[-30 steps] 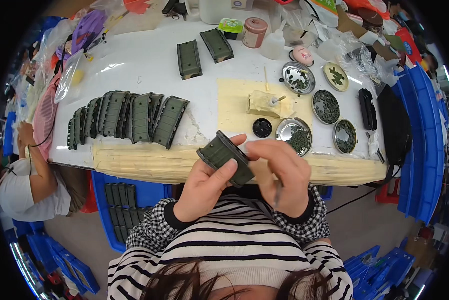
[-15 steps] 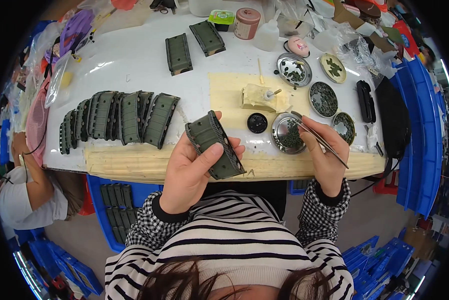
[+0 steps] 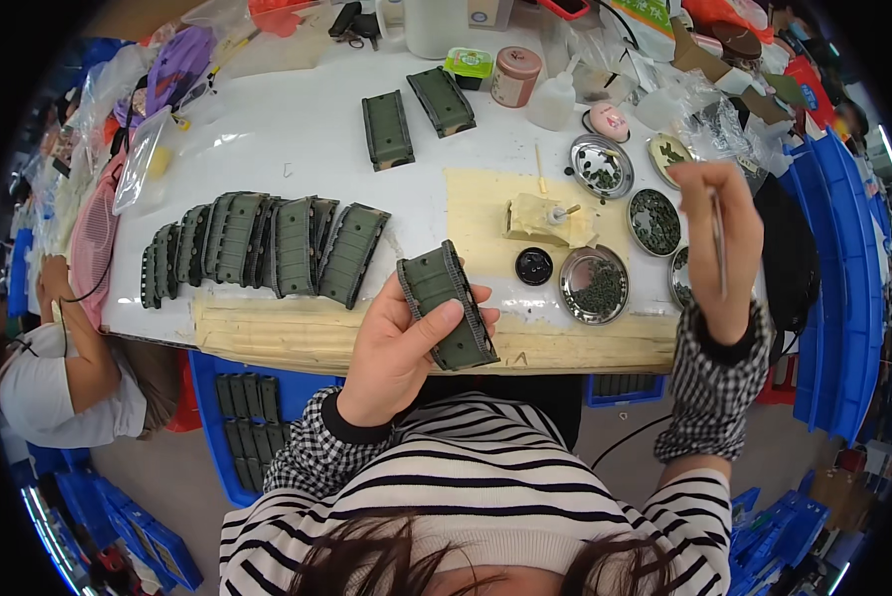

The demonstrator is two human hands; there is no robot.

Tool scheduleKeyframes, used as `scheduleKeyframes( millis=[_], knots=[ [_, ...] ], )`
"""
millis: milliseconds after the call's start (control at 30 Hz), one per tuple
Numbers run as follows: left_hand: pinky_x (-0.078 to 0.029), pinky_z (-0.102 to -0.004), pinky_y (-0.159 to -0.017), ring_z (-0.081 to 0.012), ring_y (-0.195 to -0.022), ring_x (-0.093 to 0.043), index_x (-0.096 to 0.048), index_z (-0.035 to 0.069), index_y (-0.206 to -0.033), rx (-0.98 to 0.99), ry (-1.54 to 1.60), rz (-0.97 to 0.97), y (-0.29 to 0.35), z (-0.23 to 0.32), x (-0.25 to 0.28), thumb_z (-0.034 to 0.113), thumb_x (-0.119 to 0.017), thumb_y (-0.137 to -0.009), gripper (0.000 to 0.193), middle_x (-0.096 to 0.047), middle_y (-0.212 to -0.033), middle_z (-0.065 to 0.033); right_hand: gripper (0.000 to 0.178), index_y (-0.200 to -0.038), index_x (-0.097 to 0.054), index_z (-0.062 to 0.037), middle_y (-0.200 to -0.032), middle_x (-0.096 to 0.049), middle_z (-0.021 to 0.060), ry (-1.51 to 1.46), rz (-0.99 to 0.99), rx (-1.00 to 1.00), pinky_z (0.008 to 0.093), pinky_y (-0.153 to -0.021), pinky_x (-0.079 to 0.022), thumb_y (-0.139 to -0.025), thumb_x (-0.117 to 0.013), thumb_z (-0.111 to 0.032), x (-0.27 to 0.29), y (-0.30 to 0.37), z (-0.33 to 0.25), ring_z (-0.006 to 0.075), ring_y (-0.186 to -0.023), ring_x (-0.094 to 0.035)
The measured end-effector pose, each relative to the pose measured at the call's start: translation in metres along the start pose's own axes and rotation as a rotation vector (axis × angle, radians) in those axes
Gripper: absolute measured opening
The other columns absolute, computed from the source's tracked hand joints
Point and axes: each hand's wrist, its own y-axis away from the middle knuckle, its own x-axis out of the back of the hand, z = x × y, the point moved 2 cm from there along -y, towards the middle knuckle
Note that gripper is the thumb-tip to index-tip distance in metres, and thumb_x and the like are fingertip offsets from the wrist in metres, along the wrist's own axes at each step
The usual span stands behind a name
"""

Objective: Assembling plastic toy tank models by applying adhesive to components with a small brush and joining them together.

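Observation:
My left hand (image 3: pixel 386 353) grips a dark green, trough-shaped plastic panel (image 3: pixel 430 282) with ribbed raised edges, thumb across its face, just over the table's front edge. Held up over the right side of the table, my right hand (image 3: pixel 724 253) pinches a pair of metal tweezers (image 3: pixel 720 243); their tips are too blurred to show whether they carry anything. A round metal dish (image 3: pixel 577 275) of tiny dark green pieces lies between the hands. Beside it sits a small black pot (image 3: pixel 534 265). Another dish of green bits (image 3: pixel 654 221) stands near my right hand, which partly hides one more.
Similar green panels (image 3: pixel 354 253) lean in a row at the left; two more (image 3: pixel 388 129) lie farther back. A masking-taped block (image 3: pixel 545 219) stands mid-table. Bottles and bags crowd the back right. Blue bins (image 3: pixel 229 477) sit below, and a person (image 3: pixel 78 382) is at the left.
My right hand has lifted away from the metal dish toward the right with the tweezers. My left hand still holds the panel, and the whole view has shifted slightly.

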Motion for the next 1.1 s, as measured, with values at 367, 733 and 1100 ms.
scheduleKeyframes(
  millis=[367, 733, 1100],
  knots=[
    [-0.055, -0.0423, -0.086, -0.0288, -0.097, -0.066, -0.040, 0.003, -0.129, 0.188, 0.138, -0.391, -0.008, -0.013, 0.017, 0.006, -0.061, -0.090, 0.044, -0.063, -0.110, -0.0182, 0.045, -0.085, -0.051, -0.0052, -0.073, -0.050, 0.0029, 0.199, -0.188, 0.333, 0.0260, -0.061, -0.039, -0.081, -0.074, -0.045, -0.116, -0.254, 0.119, 0.0112, -0.068, -0.046],
    [-0.053, -0.0402, -0.091, -0.0277, -0.105, -0.063, -0.036, 0.004, -0.132, 0.223, 0.192, -0.421, -0.013, -0.014, 0.016, 0.003, -0.054, -0.094, 0.042, -0.059, -0.118, -0.0186, 0.058, -0.097, -0.050, -0.0066, -0.075, -0.051, 0.0032, 0.266, -0.339, 0.252, 0.0293, -0.062, -0.041, -0.067, -0.082, -0.044, -0.153, -0.303, 0.124, 0.0147, -0.070, -0.051],
    [-0.054, -0.0421, -0.089, -0.0283, -0.099, -0.065, -0.039, 0.004, -0.128, 0.223, 0.178, -0.361, -0.014, -0.012, 0.012, 0.005, -0.059, -0.091, 0.042, -0.061, -0.112, -0.0179, 0.056, -0.094, -0.046, -0.0072, -0.075, -0.047, 0.0042, 0.277, -0.281, 0.347, 0.0297, -0.063, -0.038, -0.065, -0.083, -0.037, -0.082, -0.245, 0.136, 0.0157, -0.069, -0.045]
  ],
)
